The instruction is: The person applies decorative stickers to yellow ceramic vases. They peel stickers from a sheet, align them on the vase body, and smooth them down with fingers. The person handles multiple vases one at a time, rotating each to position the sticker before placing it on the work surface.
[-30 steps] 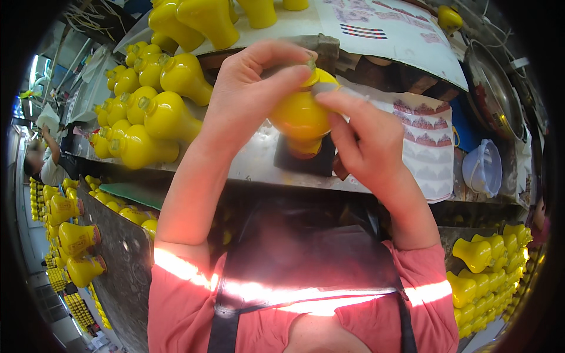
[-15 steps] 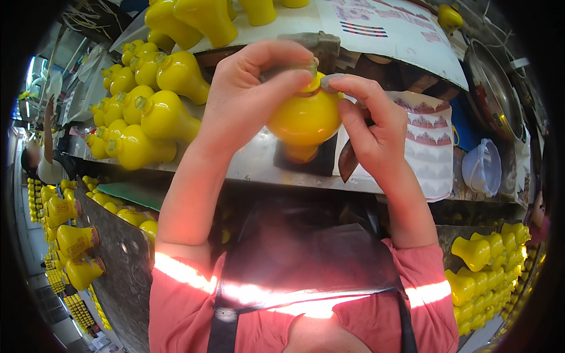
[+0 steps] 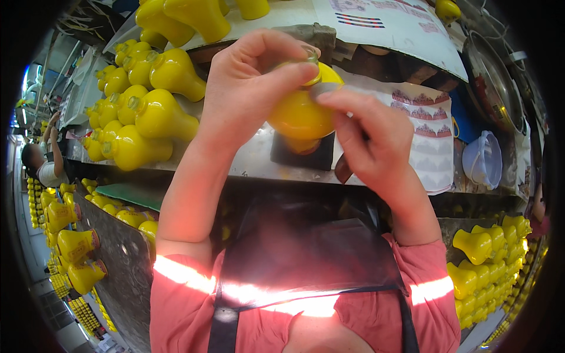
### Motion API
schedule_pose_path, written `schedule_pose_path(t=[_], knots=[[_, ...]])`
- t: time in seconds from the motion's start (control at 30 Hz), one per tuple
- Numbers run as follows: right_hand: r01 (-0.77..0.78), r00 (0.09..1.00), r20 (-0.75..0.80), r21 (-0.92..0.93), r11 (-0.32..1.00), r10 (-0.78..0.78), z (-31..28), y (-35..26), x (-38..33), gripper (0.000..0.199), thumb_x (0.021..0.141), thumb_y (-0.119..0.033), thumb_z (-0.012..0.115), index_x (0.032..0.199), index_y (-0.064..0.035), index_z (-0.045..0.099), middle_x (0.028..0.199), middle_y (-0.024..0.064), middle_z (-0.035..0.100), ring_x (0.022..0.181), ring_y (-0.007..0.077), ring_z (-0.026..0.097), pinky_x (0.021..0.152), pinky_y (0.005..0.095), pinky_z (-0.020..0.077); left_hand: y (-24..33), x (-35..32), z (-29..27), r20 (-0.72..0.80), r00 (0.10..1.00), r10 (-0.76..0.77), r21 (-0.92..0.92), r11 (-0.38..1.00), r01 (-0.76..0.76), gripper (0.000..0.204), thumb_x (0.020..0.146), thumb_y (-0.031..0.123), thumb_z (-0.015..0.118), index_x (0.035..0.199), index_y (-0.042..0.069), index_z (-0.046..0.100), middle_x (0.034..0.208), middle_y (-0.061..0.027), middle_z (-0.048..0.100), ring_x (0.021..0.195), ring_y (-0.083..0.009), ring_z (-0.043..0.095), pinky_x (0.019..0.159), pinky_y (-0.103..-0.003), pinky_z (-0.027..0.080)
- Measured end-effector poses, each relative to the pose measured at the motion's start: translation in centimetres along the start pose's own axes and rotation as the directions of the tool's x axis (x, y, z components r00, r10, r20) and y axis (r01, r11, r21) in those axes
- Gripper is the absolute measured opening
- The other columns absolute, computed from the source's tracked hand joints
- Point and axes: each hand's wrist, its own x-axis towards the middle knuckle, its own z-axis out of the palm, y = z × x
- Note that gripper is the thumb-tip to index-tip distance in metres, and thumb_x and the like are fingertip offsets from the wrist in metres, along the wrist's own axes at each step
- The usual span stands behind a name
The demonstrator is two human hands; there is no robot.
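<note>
Yellow vase (image 3: 297,120) between hands, long axis ran near-far, neck far, base over dark pad (image 3: 292,159). Left hand (image 3: 238,88): grip clamped on neck top. Right hand (image 3: 376,126): fingertips met vase's right shoulder; could not tell whether grip held tool. Metal surface (image 3: 253,160) below; yellow vases (image 3: 166,115) left, printed sheet (image 3: 426,156) right.

Your bare left forearm (image 3: 194,194) rises from a bent elbow near eight o'clock and slants toward one. Your bare left hand (image 3: 244,88) sits just before twelve, fingers arched, thumb (image 3: 288,77) reaching below them toward two o'clock in a pinch. Your bare right forearm (image 3: 412,209) leans from four o'clock toward eleven; your bare right hand (image 3: 379,129) lies lower, around two, index finger (image 3: 353,101) pointing toward ten, thumb beneath.
</note>
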Motion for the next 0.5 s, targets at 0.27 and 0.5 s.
schedule_pose_path(t=[0.27,0.5], knots=[[-0.053,0.996,-0.071,0.046,0.998,0.056,0.6,1.7,1.1,0.027,0.094,0.003,0.062,0.119,-0.0046,0.068,0.1,0.0036,0.074,0.061,0.005,0.061,0.054,0.0218,0.0458,-0.8,0.1,-0.9,-0.009,1.0,-0.012,-0.083,0.996,0.011,0.013,0.089,-0.002,0.074,0.101,0.001,0.071,0.11,-0.0087,0.075,0.095,-0.0117,0.069,0.088,-0.027,0.056],[-0.315,0.949,0.044,0.162,0.935,0.312,0.4,1.6,3.7,0.024,0.098,-0.001,0.058,0.119,-0.0045,0.066,0.086,0.001,0.071,0.056,0.0051,0.063,0.05,0.0218,0.0448,-1.2,0.2,-0.7,-0.006,0.998,0.057,-0.024,0.998,-0.058,0.013,0.09,0.001,0.074,0.103,0.0,0.071,0.108,-0.0069,0.074,0.095,-0.0101,0.068,0.087,-0.026,0.055]])
